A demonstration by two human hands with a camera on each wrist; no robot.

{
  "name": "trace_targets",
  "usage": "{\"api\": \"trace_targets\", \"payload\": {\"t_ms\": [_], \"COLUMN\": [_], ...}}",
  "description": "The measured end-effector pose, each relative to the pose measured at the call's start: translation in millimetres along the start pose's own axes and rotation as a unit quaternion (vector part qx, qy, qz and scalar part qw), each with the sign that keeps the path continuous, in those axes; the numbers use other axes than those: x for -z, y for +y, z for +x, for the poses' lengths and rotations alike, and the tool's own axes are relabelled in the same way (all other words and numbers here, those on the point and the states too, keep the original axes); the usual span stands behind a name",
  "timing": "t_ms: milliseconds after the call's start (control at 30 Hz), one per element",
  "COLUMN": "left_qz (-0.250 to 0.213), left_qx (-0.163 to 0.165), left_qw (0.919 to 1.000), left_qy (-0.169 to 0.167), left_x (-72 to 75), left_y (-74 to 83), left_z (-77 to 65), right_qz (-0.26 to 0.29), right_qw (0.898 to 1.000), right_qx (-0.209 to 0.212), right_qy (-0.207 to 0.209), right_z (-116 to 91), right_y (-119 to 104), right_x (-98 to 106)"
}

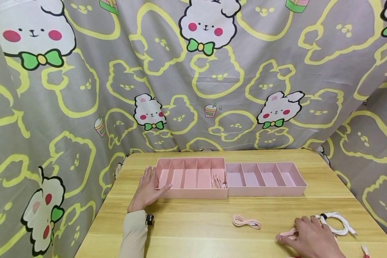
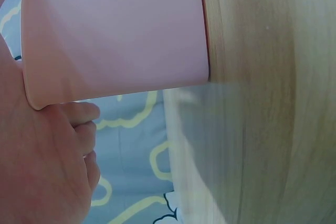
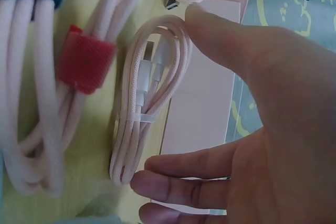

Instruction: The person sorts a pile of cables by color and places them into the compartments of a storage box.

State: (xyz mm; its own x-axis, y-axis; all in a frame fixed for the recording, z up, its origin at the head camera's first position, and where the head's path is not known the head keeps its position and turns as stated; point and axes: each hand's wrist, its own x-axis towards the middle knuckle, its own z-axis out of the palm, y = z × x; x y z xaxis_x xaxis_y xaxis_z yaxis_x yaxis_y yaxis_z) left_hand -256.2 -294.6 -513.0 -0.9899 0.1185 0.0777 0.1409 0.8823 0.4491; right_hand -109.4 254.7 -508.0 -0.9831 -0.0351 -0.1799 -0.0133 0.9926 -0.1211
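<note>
Near the left edge of the tabletop (image 1: 187, 225), the left hand (image 1: 148, 190) rests against the pink box (image 1: 193, 194), its fingers straight and spread. A pink cable (image 1: 246, 222) lies in front of the lilac box (image 1: 267, 191), which stands near the back edge. Toward the front right corner, the right hand (image 1: 314, 236) pinches another pink coil (image 3: 137, 121), beside a white cable (image 1: 345, 224).

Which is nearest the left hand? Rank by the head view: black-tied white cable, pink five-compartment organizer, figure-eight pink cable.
1. Pink five-compartment organizer: touching the left hand, on its right.
2. Figure-eight pink cable: farther right, lying loose.
3. Black-tied white cable: rightmost of the three, beside the right hand.
</note>
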Motion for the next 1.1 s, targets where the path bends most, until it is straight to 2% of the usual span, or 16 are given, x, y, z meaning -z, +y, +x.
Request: {"api": "trace_targets", "payload": {"t_ms": [100,300,600,833,1100], "left_qz": [0.002,0.007,0.006,0.005,0.006], "left_qx": [0.001,-0.001,-0.001,0.001,0.001], "left_qw": [1.0000,1.0000,1.0000,1.0000,0.9999], "left_qy": [-0.002,-0.004,-0.003,-0.007,-0.008], "left_x": [-0.2,-0.3,-0.8,-0.4,-0.8], "left_y": [-0.4,-1.1,-1.6,-1.0,-1.6], "left_z": [0.3,0.7,0.9,0.7,1.0], "right_qz": [-0.006,-0.011,-0.001,-0.007,-0.004], "right_qw": [1.000,0.999,0.999,0.999,1.000], "right_qx": [-0.003,-0.023,-0.033,-0.022,0.008], "right_qy": [0.000,-0.026,-0.023,-0.030,-0.010], "right_z": [-1.4,-2.7,-3.0,0.8,-0.7], "right_y": [-0.4,-0.6,-4.7,-13.3,-11.7], "right_x": [-2.7,-4.8,-5.1,-4.2,-0.3]}}
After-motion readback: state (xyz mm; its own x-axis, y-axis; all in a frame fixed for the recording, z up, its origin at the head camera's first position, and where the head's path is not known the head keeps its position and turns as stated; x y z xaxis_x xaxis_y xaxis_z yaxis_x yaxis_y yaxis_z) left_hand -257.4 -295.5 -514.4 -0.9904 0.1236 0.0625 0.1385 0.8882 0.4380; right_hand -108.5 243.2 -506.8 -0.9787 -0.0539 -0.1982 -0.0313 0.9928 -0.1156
